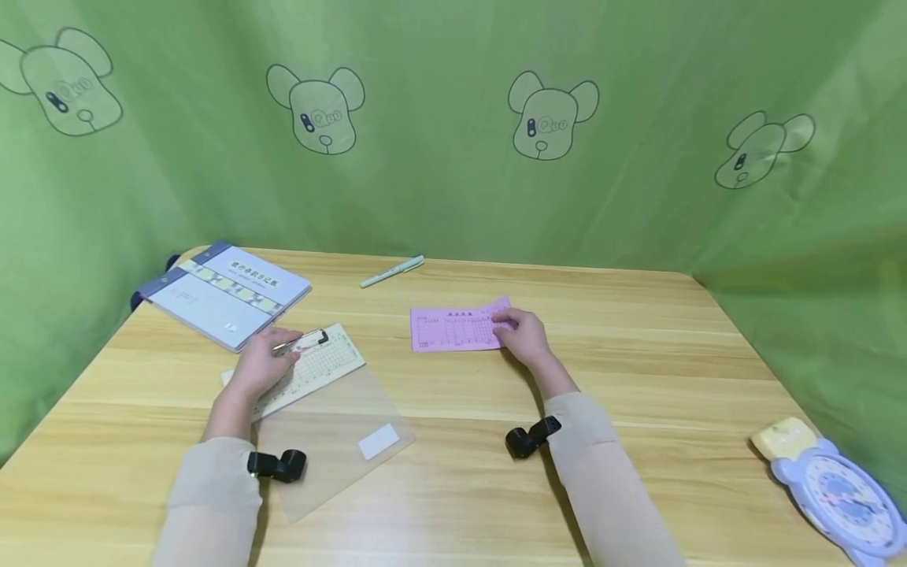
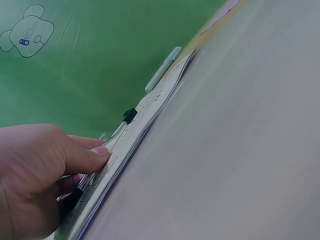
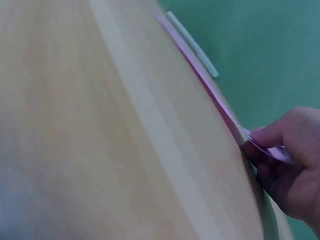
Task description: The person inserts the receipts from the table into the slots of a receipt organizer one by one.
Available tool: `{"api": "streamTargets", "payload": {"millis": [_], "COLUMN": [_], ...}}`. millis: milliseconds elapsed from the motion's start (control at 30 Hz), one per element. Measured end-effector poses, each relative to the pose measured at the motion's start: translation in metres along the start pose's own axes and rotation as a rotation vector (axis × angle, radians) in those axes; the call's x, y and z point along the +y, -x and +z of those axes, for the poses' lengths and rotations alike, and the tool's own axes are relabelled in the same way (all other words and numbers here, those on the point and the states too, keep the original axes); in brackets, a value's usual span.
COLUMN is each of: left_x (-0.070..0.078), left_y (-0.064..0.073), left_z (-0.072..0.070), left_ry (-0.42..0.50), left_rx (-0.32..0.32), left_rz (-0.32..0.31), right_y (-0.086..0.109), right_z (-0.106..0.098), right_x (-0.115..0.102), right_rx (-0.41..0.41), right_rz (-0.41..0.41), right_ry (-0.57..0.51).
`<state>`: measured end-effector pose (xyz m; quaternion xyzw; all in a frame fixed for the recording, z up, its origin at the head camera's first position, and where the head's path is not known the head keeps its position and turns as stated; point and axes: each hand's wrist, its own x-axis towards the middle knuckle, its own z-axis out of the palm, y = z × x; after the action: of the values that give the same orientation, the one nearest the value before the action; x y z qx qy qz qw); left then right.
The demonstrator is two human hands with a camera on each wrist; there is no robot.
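My left hand (image 1: 264, 362) pinches the metal wire clip (image 1: 301, 342) of a translucent clipboard (image 1: 333, 461). Under that clip lies a white printed form (image 1: 322, 368), covering the board's upper part. In the left wrist view, the thumb of the left hand (image 2: 40, 175) presses on the clip near its black end pieces; some fingers are hidden behind it. With thumb and fingers my right hand (image 1: 524, 337) holds the right end of a pink printed slip (image 1: 453, 329). That end bends up from the table, as the pink slip (image 3: 215, 97) seen edge-on in the right wrist view shows.
A blue and white account book (image 1: 227, 293) lies at the back left of the wooden table (image 1: 638, 378). Near the back edge is a pale green pen (image 1: 392, 272). At the right edge sit a blue toy clock (image 1: 846, 500) and a yellowish block (image 1: 784, 438).
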<state>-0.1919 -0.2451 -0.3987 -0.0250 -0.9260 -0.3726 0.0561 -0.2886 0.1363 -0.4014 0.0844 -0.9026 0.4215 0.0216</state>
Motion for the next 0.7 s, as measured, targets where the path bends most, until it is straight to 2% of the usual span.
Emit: {"api": "streamTargets", "payload": {"millis": [200, 400, 500, 600, 700], "left_x": [0.003, 0.002, 0.003, 0.004, 0.004], "left_y": [-0.001, -0.002, -0.002, -0.002, -0.003], "left_z": [0.004, 0.007, 0.008, 0.009, 0.01], "left_ry": [-0.005, -0.019, -0.031, -0.043, -0.042], "left_rx": [0.006, 0.012, 0.02, 0.027, 0.029], "left_rz": [0.008, 0.013, 0.026, 0.034, 0.029], "right_y": [0.011, 0.013, 0.014, 0.015, 0.016], "right_z": [-0.003, -0.006, -0.005, -0.003, 0.001], "right_x": [0.0, -0.005, -0.008, -0.014, -0.023], "right_rx": [-0.012, -0.025, -0.017, -0.011, -0.024], "right_rz": [0.083, 0.073, 0.097, 0.107, 0.097], "right_ry": [-0.247, -0.375, -0.468, -0.573, -0.628]}}
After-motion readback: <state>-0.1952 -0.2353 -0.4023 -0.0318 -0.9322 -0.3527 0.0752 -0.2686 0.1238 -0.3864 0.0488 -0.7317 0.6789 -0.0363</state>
